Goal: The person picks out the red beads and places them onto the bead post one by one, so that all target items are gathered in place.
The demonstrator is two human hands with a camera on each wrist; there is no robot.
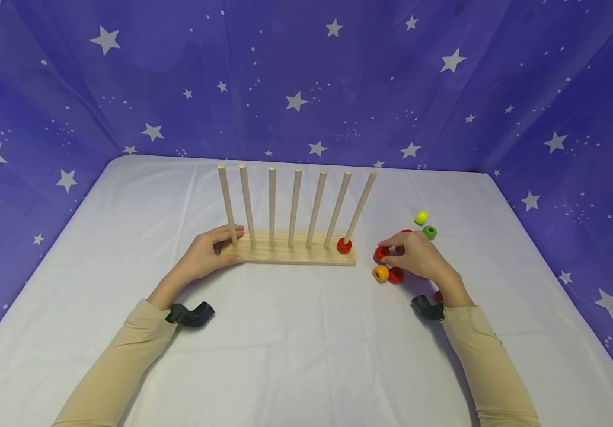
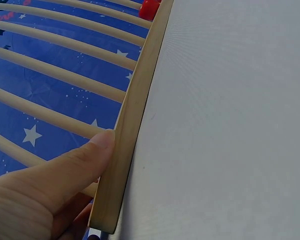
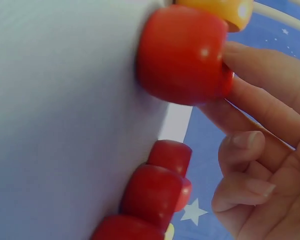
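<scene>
A wooden peg board (image 1: 290,255) with several upright pegs stands mid-table, and a red bead (image 1: 344,245) sits at the foot of its rightmost peg. My left hand (image 1: 204,254) grips the board's left end, with the thumb along the front edge (image 2: 122,145) and the fingers behind. To the right of the board, my right hand (image 1: 418,256) pinches a red bead (image 1: 381,255) between thumb and fingers, low over the cloth. In the right wrist view a nearer red bead (image 3: 182,55) partly hides the pinched one, and the other fingers are curled in.
Around the right hand lie an orange bead (image 1: 380,273), another red bead (image 1: 396,276), a green bead (image 1: 430,232) and a yellow bead (image 1: 421,217). More red beads (image 3: 152,195) lie partly hidden by the hand and wrist. A starry blue curtain (image 1: 296,77) surrounds the white-covered table (image 1: 285,344).
</scene>
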